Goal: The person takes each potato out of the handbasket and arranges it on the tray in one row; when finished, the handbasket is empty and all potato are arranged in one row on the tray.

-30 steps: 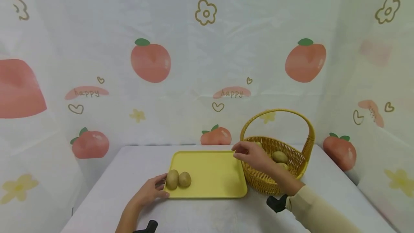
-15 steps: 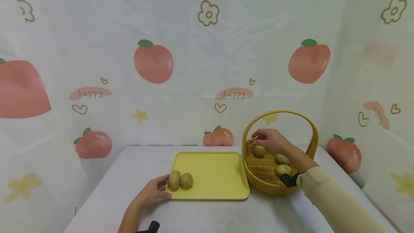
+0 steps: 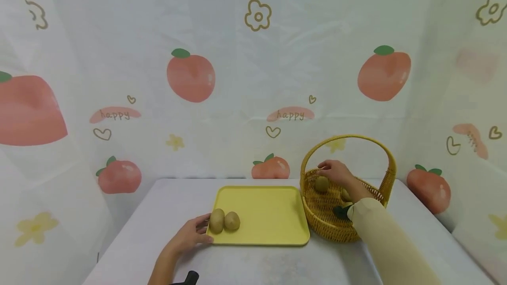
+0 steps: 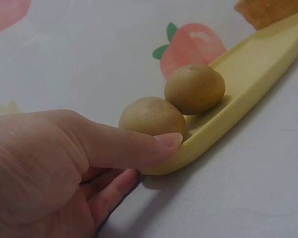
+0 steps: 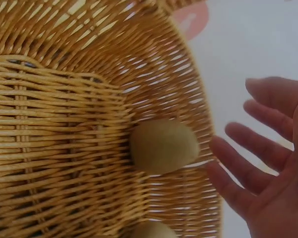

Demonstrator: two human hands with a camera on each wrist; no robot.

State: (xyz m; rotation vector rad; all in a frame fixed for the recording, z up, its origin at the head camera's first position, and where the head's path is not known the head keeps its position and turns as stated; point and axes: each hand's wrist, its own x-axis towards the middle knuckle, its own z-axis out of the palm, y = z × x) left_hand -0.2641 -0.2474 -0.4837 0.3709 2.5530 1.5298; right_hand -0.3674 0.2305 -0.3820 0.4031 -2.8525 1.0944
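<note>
Yellow tray (image 3: 269, 214), one, flat on the white tabletop (image 3: 245, 263), its long edge toward the person; left hand (image 3: 192, 233) at the tray's near left corner, holding it, thumb laid over the rim and fingers against the outer side; left potato (image 3: 216, 221), oblong, lying in the tray beside that hand; right potato (image 3: 232, 221), rounder, in the same corner, touching or all but touching its neighbour; woven basket (image 3: 332, 234), golden brown, standing just beside the tray's right edge, with one tall arched handle (image 3: 348, 136); right hand (image 3: 336, 172) above the basket's far side, beneath the arch, fingers spread and apart from the thumb, grasping nothing; whether its fingertips meet the basket rim cannot be told; far potato (image 3: 321, 184) inside the basket, against the wall and near the right hand, apart from the palm; second basket potato (image 3: 345, 194) farther right, partly covered by the right forearm; cream sleeve (image 3: 390, 236) on that forearm; black wrist mount (image 3: 191, 277) at the left wrist, lower edge of the head view; backdrop cloth (image 3: 237, 65), white, printed with peaches, hearts, flowers and the word "happy"
</note>
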